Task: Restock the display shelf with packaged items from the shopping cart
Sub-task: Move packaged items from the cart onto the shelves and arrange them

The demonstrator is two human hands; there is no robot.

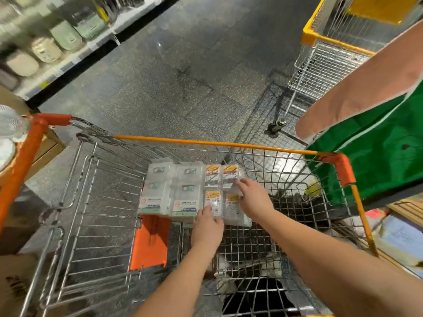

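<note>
Clear plastic packages lie in the wire shopping cart (229, 146), which has an orange rim. Larger packs with green labels (170, 188) fill the left side. Small packs with yellow labels (219, 177) lie to their right. My left hand (207, 227) touches the near edge of the small packs, fingers curled at their front. My right hand (253, 197) rests on the right side of the small packs, fingers spread over them. Whether either hand grips a pack is unclear.
A display shelf (57, 65) with pale containers runs along the far left. A second cart with yellow rim (320, 37) stands at the far right. Another person's arm (366, 88) and green garment (377, 145) are at right. An orange flap (150, 242) hangs in my cart.
</note>
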